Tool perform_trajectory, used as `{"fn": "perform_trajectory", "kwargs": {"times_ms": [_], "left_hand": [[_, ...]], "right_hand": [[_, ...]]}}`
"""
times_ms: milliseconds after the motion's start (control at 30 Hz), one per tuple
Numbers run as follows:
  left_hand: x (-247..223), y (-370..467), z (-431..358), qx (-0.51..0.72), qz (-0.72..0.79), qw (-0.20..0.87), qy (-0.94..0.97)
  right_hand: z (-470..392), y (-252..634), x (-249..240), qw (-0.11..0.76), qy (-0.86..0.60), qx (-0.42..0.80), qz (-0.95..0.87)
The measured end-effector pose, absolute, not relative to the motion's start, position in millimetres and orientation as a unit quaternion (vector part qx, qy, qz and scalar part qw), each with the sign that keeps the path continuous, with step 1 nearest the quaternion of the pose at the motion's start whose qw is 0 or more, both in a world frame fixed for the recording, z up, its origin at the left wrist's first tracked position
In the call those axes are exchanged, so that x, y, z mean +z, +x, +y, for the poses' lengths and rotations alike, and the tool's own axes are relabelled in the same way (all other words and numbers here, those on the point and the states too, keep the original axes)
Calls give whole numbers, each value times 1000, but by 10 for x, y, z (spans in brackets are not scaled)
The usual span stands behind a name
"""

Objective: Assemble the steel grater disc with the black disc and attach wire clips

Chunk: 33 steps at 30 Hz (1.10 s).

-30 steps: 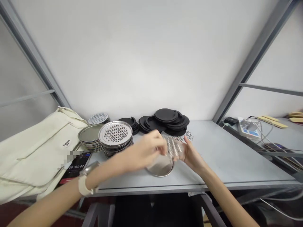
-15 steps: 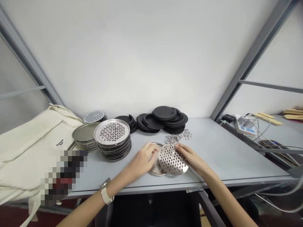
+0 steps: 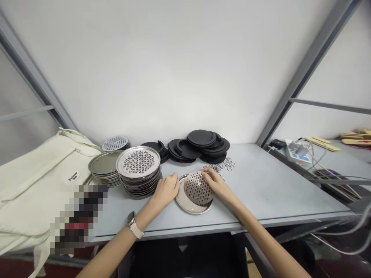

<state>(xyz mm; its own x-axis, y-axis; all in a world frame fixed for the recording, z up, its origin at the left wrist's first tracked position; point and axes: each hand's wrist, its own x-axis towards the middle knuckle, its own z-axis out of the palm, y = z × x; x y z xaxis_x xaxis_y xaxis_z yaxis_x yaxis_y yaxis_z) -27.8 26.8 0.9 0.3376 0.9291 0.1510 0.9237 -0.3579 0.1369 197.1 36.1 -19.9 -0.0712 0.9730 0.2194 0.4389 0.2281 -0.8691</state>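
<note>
Covering the left end of the tabletop [image 3: 275,181], a cream bag [image 3: 40,173] is spread over the front left corner. Along the back edge, black discs [image 3: 201,139] are heaped, and left of the middle a stack of metal plates [image 3: 139,170] is set. Near the front edge, at the middle, a round tray [image 3: 183,200] is touched at its left rim by the left hand [image 3: 166,189]; whether it is gripped cannot be told. Over the tray, a perforated disc [image 3: 198,190] is tilted, its upper right edge grasped by the right hand [image 3: 218,186]. Small metal rings [image 3: 229,164] are scattered between that hand and the back edge.
</note>
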Motion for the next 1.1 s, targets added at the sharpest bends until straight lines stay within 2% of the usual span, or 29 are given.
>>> {"fn": "perform_trajectory", "kwargs": {"times_ms": [300, 567, 1100], "left_hand": [[-10, -264, 266, 107, 564, 10, 819], [6, -259, 249, 100, 553, 17, 827], [-29, -273, 280, 100, 538, 39, 836]], "right_hand": [[299, 1928, -270, 468, -500, 228, -692], [175, 1854, -169, 409, -472, 157, -765], [188, 1846, -209, 397, -473, 155, -771]]}}
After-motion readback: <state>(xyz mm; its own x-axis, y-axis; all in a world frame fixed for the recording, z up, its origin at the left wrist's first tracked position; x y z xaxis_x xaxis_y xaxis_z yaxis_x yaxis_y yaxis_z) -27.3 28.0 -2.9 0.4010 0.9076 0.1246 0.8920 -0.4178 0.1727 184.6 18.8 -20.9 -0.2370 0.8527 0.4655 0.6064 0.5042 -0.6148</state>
